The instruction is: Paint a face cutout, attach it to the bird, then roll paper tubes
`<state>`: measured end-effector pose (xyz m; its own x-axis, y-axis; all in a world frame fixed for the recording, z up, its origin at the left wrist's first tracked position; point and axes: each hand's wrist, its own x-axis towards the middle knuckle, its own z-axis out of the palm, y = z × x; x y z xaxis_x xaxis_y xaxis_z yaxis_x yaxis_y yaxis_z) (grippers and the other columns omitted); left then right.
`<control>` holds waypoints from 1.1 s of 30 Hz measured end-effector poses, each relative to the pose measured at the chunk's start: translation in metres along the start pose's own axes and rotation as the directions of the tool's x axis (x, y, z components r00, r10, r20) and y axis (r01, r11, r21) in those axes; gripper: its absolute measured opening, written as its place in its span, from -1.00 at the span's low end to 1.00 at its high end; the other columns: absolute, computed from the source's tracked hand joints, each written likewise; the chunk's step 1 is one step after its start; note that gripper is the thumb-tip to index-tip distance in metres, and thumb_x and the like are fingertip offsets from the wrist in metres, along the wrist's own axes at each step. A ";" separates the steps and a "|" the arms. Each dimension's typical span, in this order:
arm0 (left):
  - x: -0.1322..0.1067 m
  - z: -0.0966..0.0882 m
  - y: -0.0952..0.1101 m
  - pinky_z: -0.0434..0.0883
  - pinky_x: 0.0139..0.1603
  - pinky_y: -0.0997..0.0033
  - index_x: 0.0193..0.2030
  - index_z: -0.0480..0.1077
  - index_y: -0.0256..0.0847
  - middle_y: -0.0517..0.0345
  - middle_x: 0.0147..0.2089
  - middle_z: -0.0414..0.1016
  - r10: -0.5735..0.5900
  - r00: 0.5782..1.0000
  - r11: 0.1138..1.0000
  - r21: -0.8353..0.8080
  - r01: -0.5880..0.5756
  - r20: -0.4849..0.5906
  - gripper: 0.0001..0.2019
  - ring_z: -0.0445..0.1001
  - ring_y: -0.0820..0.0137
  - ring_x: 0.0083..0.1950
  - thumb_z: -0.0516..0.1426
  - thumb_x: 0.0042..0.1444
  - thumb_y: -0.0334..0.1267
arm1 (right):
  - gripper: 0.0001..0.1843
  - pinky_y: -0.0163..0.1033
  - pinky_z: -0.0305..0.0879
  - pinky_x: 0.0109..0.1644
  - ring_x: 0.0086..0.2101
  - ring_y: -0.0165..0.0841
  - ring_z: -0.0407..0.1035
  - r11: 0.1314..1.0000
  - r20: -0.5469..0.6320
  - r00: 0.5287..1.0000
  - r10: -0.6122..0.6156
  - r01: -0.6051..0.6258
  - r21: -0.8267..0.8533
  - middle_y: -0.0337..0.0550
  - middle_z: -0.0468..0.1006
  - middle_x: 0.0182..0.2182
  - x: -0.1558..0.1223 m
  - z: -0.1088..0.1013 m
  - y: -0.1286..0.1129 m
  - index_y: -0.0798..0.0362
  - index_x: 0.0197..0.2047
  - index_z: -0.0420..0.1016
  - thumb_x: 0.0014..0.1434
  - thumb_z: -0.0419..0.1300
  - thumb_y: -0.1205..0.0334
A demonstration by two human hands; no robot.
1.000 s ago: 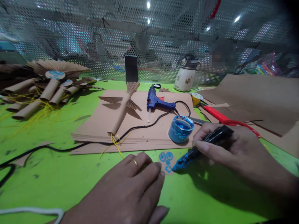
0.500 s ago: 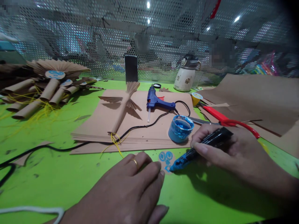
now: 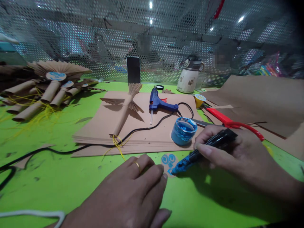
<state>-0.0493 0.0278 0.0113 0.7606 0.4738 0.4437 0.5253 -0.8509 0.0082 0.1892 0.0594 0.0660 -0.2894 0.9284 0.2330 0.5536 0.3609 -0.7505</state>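
At far left, the heap of rolled brown paper tubes (image 3: 45, 95) runs out of frame, its yellow threads blurred. The left hand (image 3: 133, 193), wrist cut off below, lies on the glossy green worktop (image 3: 59, 177). Its grip is flat, clasping nothing, and its fingertips hide the near-left edge of the small round brown paper disc (image 3: 169, 161) daubed with blue rings. The disc lies on the worktop, just before the stack of matte brown paper sheets (image 3: 142, 133). The black pen-shaped tool with a blue-smeared tip (image 3: 217, 141) touches the disc's lower edge. The right hand (image 3: 237, 155) has its grip clamped round the barrel, hiding part of it.
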 end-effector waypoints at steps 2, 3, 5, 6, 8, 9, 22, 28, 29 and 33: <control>0.001 0.000 0.000 0.42 -0.18 0.25 -0.15 0.41 -0.25 -0.01 -0.24 0.48 -0.002 1.000 1.000 0.004 0.002 -0.011 -0.80 0.38 0.24 -0.16 0.10 0.18 -0.18 | -0.83 -0.39 0.23 -0.54 -0.63 -0.46 0.30 1.000 0.015 1.000 -0.008 0.008 -0.005 -0.30 0.42 -0.65 0.000 0.000 0.000 0.06 -0.48 0.45 0.11 0.21 0.21; 0.001 0.000 0.000 0.42 -0.18 0.25 -0.15 0.41 -0.25 -0.01 -0.24 0.48 -0.003 1.000 1.000 0.005 0.003 -0.016 -0.81 0.39 0.24 -0.16 0.10 0.18 -0.19 | -0.84 -0.40 0.23 -0.54 -0.63 -0.47 0.30 1.000 0.020 1.000 -0.011 0.011 -0.006 -0.30 0.42 -0.65 0.001 0.000 0.001 0.06 -0.48 0.45 0.11 0.21 0.21; 0.001 0.000 0.000 0.42 -0.18 0.25 -0.14 0.40 -0.25 -0.01 -0.24 0.48 -0.001 1.000 1.000 0.007 0.001 -0.015 -0.81 0.39 0.24 -0.16 0.10 0.18 -0.19 | -0.85 -0.40 0.23 -0.53 -0.62 -0.47 0.30 1.000 0.027 1.000 -0.011 0.011 -0.004 -0.30 0.43 -0.64 0.001 -0.001 0.001 0.06 -0.46 0.46 0.12 0.20 0.23; 0.001 0.000 0.000 0.42 -0.18 0.25 -0.15 0.40 -0.25 0.00 -0.24 0.48 -0.001 1.000 1.000 0.008 0.001 -0.014 -0.81 0.39 0.24 -0.16 0.10 0.18 -0.19 | -0.84 -0.39 0.23 -0.53 -0.62 -0.47 0.30 1.000 0.029 1.000 -0.010 0.010 -0.002 -0.29 0.43 -0.64 0.001 -0.001 0.002 0.07 -0.46 0.46 0.13 0.19 0.23; 0.001 0.001 0.000 0.42 -0.20 0.26 -0.16 0.40 -0.25 0.00 -0.25 0.48 -0.002 1.000 1.000 0.011 0.002 -0.016 -0.81 0.39 0.25 -0.17 0.10 0.18 -0.19 | -0.83 -0.39 0.24 -0.52 -0.62 -0.46 0.31 1.000 0.030 1.000 -0.010 0.010 0.004 -0.29 0.43 -0.65 0.002 -0.002 0.003 0.07 -0.47 0.45 0.14 0.18 0.23; 0.001 0.001 0.001 0.42 -0.21 0.26 -0.16 0.41 -0.25 0.00 -0.25 0.48 -0.005 1.000 1.000 0.013 0.005 -0.019 -0.80 0.39 0.24 -0.17 0.10 0.19 -0.18 | -0.82 -0.39 0.24 -0.52 -0.62 -0.46 0.31 1.000 0.031 0.999 -0.008 0.008 0.006 -0.28 0.42 -0.65 0.002 -0.002 0.003 0.07 -0.48 0.45 0.14 0.18 0.23; 0.003 -0.006 0.006 0.41 -0.19 0.23 -0.17 0.42 -0.26 -0.01 -0.25 0.48 -0.040 0.999 0.999 0.017 0.040 -0.014 -0.82 0.39 0.23 -0.17 0.11 0.19 -0.20 | -0.81 -0.37 0.25 -0.58 -0.65 -0.43 0.32 0.999 -0.059 0.998 0.022 -0.025 -0.036 -0.29 0.43 -0.69 0.001 -0.007 -0.001 0.03 -0.50 0.45 0.09 0.22 0.15; 0.004 -0.005 0.007 0.41 -0.16 0.23 -0.15 0.42 -0.26 0.00 -0.24 0.48 -0.035 0.999 0.999 0.016 0.035 0.006 -0.81 0.39 0.24 -0.16 0.14 0.16 -0.20 | -0.80 -0.37 0.28 -0.56 -0.63 -0.42 0.35 0.999 -0.061 0.997 0.039 -0.039 -0.007 -0.28 0.44 -0.68 0.003 -0.006 0.000 0.03 -0.51 0.44 0.09 0.22 0.15; 0.004 -0.005 0.007 0.41 -0.17 0.24 -0.15 0.42 -0.26 0.00 -0.25 0.48 -0.025 1.000 1.000 0.012 0.025 -0.001 -0.81 0.38 0.24 -0.16 0.14 0.16 -0.20 | -0.80 -0.37 0.29 -0.55 -0.63 -0.42 0.35 0.999 -0.051 0.998 0.040 -0.040 -0.002 -0.28 0.44 -0.67 0.003 -0.006 0.000 0.04 -0.50 0.45 0.10 0.22 0.15; 0.003 -0.004 0.006 0.40 -0.15 0.22 -0.15 0.41 -0.25 0.00 -0.24 0.48 -0.039 0.999 0.999 0.029 0.039 -0.002 -0.82 0.39 0.23 -0.15 0.14 0.16 -0.21 | -0.81 -0.37 0.28 -0.54 -0.63 -0.43 0.34 0.999 -0.032 0.999 0.041 -0.041 0.019 -0.29 0.45 -0.66 0.001 -0.002 0.000 0.05 -0.46 0.46 0.11 0.22 0.14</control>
<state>-0.0451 0.0232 0.0167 0.7386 0.5066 0.4448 0.5659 -0.8245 -0.0006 0.1905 0.0606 0.0673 -0.2410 0.9449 0.2215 0.5501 0.3210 -0.7709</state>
